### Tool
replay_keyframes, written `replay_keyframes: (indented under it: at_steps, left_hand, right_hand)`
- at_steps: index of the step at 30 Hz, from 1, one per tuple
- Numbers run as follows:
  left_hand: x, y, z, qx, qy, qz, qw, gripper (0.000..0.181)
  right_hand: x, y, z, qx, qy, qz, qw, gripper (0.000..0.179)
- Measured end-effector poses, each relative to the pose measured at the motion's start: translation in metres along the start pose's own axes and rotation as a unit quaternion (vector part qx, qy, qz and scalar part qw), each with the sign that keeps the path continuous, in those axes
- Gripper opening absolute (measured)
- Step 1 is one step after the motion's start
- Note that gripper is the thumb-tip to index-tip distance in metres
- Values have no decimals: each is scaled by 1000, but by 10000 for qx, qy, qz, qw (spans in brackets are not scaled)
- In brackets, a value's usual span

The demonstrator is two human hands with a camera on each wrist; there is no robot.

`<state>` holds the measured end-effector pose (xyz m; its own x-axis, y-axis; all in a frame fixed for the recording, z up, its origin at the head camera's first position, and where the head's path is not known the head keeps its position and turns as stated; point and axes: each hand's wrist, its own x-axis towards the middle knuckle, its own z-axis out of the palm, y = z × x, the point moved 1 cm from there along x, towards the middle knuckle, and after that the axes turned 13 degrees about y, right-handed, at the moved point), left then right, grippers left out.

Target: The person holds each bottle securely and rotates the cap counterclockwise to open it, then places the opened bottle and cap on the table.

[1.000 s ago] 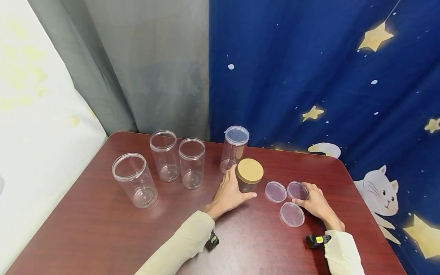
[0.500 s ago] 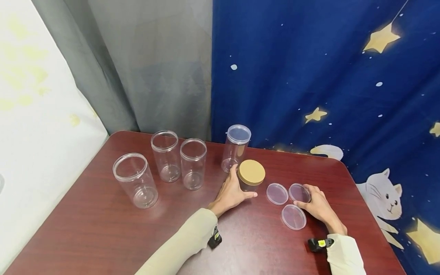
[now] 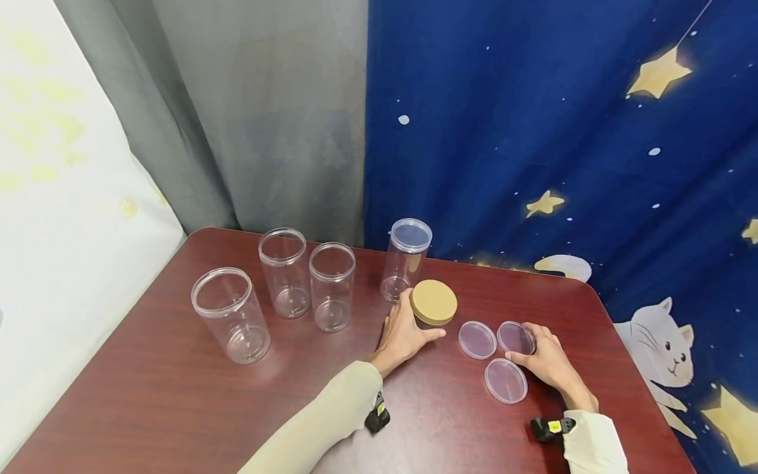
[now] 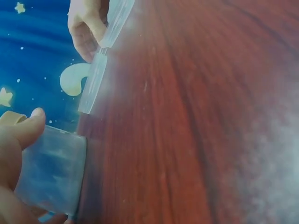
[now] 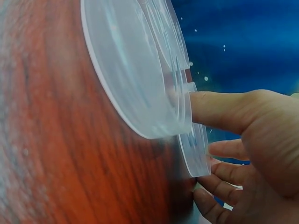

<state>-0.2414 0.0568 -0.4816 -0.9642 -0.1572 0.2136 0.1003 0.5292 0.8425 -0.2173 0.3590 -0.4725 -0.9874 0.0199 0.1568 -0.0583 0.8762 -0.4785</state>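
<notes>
Lid of clear round plastic (image 3: 516, 338) is sitting just left of the right hand (image 3: 546, 355), pinched at the edge between thumb and fingers, looks flat on the reddish-brown wood-grain tabletop (image 3: 444, 421), and, being a disc, no long axis to speak of. The left hand (image 3: 405, 334), farther off, has its fingers round a squat clear plastic jar (image 4: 53, 170) with a round gold cap (image 3: 434, 301), standing upright, long axis vertical, cap end pointing up.

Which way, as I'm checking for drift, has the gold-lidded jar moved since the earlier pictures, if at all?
No: in the head view, the gold-lidded jar keeps its place beside the nearest untouched clear lid.
</notes>
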Motion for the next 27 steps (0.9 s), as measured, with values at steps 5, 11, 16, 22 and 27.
replay_keyframes:
  at_steps: [5, 11, 16, 22, 27]
  left_hand:
    - [5, -2, -5, -133, 103, 277, 9995, 96]
    - [6, 4, -11, -170, -27, 541, 9984, 96]
    - [5, 9, -17, -232, -35, 598, 9979, 97]
    - [-1, 11, -24, -234, -94, 685, 9973, 97]
    - [-7, 13, -28, -284, -179, 630, 9974, 97]
  right_hand:
    - [4, -1, 1, 37, 43, -81, 10000, 81]
    - [6, -2, 0, -7, 60, -80, 9999, 79]
    - [6, -4, 1, 11, 7, -84, 10000, 80]
    - [4, -4, -1, -6, -33, -12, 10000, 83]
    - [0, 0, -2, 93, -97, 79, 9999, 92]
